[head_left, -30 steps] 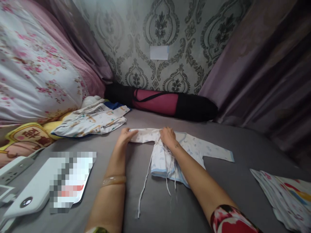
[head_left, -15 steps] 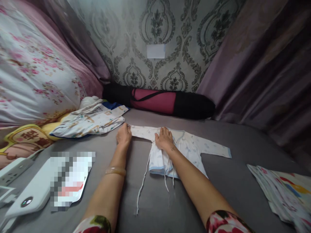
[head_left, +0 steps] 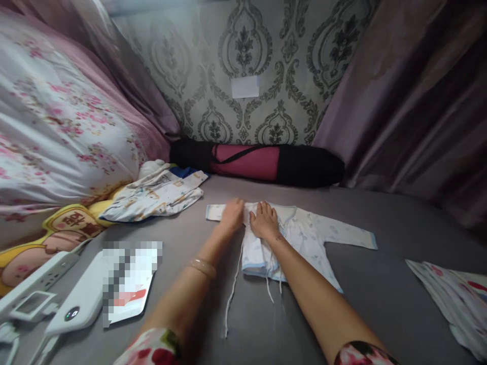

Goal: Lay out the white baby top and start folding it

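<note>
A small white baby shirt (head_left: pixel 308 238) with blue trim and thin tie strings lies spread on the grey bed sheet (head_left: pixel 182 233), its sleeves out to both sides. My right hand (head_left: pixel 264 220) rests flat on the shirt's chest, fingers stretched out. Over the left sleeve, close to the shoulder, is my left hand (head_left: pixel 233 215); motion smears its fingers, so their hold does not show. The sleeve's cuff (head_left: pixel 207 212) sticks out beyond it. One long tie string (head_left: pixel 233 299) trails toward me.
Folded cloths (head_left: pixel 452 299) lie at the right. To the left are a patterned garment (head_left: pixel 155 195), a cartoon cushion (head_left: pixel 57 233), a power strip (head_left: pixel 45 276), a white power bank (head_left: pixel 81 299) and a phone-like slab (head_left: pixel 133 304). A black-and-maroon bag (head_left: pixel 247 162) lies along the wall.
My left hand has moved right, from the end of the left sleeve to near the shoulder, leaving the cuff uncovered. My right hand stays flat on the shirt. The view has shifted slightly.
</note>
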`<state>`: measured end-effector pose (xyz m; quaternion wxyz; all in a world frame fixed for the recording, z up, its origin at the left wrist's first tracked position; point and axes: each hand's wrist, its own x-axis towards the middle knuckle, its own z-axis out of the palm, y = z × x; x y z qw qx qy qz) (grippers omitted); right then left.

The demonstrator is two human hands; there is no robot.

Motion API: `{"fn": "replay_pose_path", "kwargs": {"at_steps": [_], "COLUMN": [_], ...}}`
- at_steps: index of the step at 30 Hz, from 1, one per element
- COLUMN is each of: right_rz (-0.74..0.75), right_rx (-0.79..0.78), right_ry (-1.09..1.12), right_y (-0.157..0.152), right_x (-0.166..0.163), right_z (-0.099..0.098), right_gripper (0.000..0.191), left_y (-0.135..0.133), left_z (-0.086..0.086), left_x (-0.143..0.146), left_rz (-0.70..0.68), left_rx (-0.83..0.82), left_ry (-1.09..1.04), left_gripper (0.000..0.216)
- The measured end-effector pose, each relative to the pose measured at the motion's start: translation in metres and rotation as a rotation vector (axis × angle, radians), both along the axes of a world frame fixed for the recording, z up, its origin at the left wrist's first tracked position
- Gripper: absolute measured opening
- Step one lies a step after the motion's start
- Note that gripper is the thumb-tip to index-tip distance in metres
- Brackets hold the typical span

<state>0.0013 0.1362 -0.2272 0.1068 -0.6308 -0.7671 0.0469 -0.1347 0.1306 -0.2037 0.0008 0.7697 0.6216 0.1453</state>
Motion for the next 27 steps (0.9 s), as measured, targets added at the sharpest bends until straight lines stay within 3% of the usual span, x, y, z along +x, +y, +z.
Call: {"fn": "replay_pose_path", "kwargs": {"at_steps": [2, 5, 9, 15, 20, 24, 27], "right_rz": [0.016, 0.011, 0.000, -0.008, -0.002, 0.040, 0.035], "right_rx": [0.009, 0.030, 0.042, 0.066, 0.024, -0.205, -0.147], "right_ry": [-0.006, 0.001, 0.022, 0.066, 0.103, 0.188, 0.328], "right_y": [0.000, 0.001, 0.001, -0.002, 0.001, 0.009, 0.007], "right_x": [0.001, 0.001, -0.001, -0.002, -0.002, 0.007, 0.035], "right_z": [-0.001, -0.003, -0.003, -0.004, -0.005, 0.019, 0.050], "right_gripper": [0.059, 0.058, 0.059, 0.058, 0.059, 0.059, 0.054], "left_y": [0.000, -0.004, -0.013, -0.019, -0.028, -0.033, -0.034], "left_z": [-0.013, -0.029, -0.033, -0.029, -0.026, -0.021, -0.017], "left_x": [0.019, 0.023, -0.009, -0.070, -0.084, -0.080, -0.081], "left_rz": [-0.102, -0.058, 0.055, 0.275, 0.430, 0.456, 0.493], "left_rx": [-0.027, -0.035, -0.066, -0.135, 0.065, 0.228, 0.248], "left_ry": [-0.094, -0.132, -0.024, 0.036, 0.000, -0.055, -0.165], "left_gripper": [0.032, 0.039, 0.053, 0.051, 0.046, 0.040, 0.033]}}
